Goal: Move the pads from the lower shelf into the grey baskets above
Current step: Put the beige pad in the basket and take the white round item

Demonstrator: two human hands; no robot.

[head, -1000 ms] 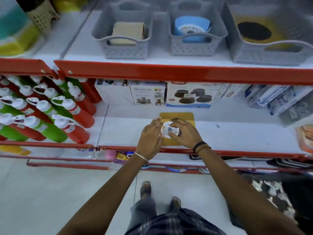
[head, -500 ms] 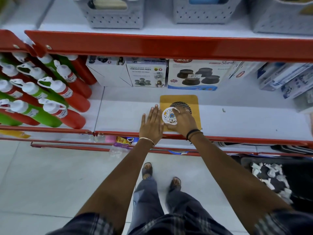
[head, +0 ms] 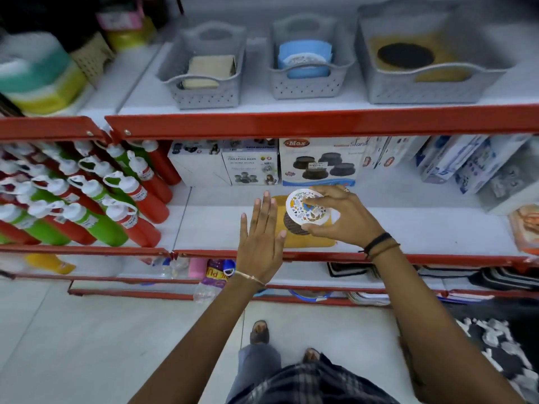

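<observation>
A round white pad with a coloured pattern (head: 306, 209) is lifted off the lower shelf (head: 423, 228), held at its edges by my right hand (head: 347, 218). Under it lies a yellow pad with a dark round centre (head: 309, 243), partly hidden by both hands. My left hand (head: 261, 240) hovers flat and open just left of it, fingers spread. Three grey baskets stand on the upper shelf: the left basket (head: 204, 94) holds beige pads, the middle basket (head: 306, 86) holds blue and white round pads, and the large right basket (head: 423, 88) holds a yellow pad with a black centre.
Red and green bottles (head: 87, 196) fill the lower shelf's left bay. Boxes (head: 318, 161) line the back of the lower shelf. The red front rail (head: 291, 123) of the upper shelf runs between the two levels. Mats lie on the bottom shelf and on the floor at right.
My right hand has lifted the round patterned pad off the yellow pad. My left hand has come off the pad and opened flat. The view has tilted up, showing the baskets again.
</observation>
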